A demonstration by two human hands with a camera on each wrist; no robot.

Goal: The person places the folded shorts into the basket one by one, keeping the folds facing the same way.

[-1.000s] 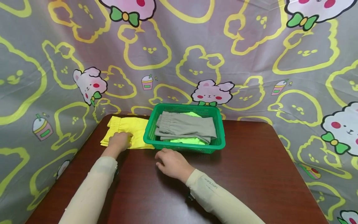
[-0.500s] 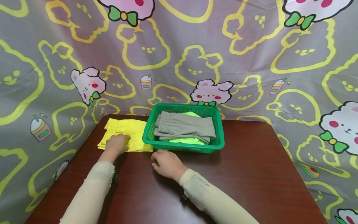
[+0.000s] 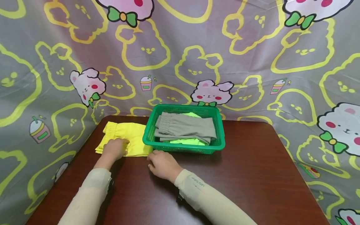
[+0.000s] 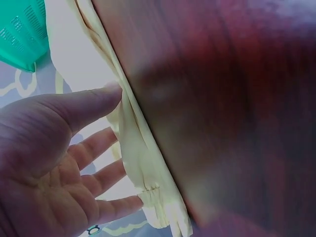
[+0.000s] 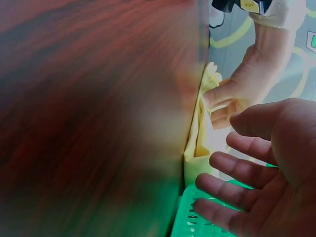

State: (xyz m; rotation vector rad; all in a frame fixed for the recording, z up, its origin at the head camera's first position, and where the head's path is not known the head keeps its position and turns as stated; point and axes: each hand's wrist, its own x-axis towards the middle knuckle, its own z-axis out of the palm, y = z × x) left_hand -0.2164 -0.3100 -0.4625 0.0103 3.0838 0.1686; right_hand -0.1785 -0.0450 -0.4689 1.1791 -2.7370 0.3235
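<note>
Folded yellow pants [image 3: 136, 134] with an elastic waistband lie flat at the table's back left, their right end against a green basket [image 3: 145, 139]. My left hand [image 3: 114, 149] rests on them. In the left wrist view, its thumb and fairly straight fingers [image 4: 106, 143] touch the cloth from above without curling round it. Apart from the pants' near right corner, my right hand [image 3: 164, 164] hovers in front of the basket. Its fingers [image 5: 237, 170] are spread, loosely bent and hold nothing.
Inside the basket lie folded grey pants [image 3: 187, 125] on bright green cloth [image 3: 188, 142]. A patterned curtain [image 3: 247, 56] rises behind and beside the dark wooden table [image 3: 239, 175].
The yellow pants have slid a little toward me and to the left under my left hand. My right hand has also shifted left. The basket has stayed in place.
</note>
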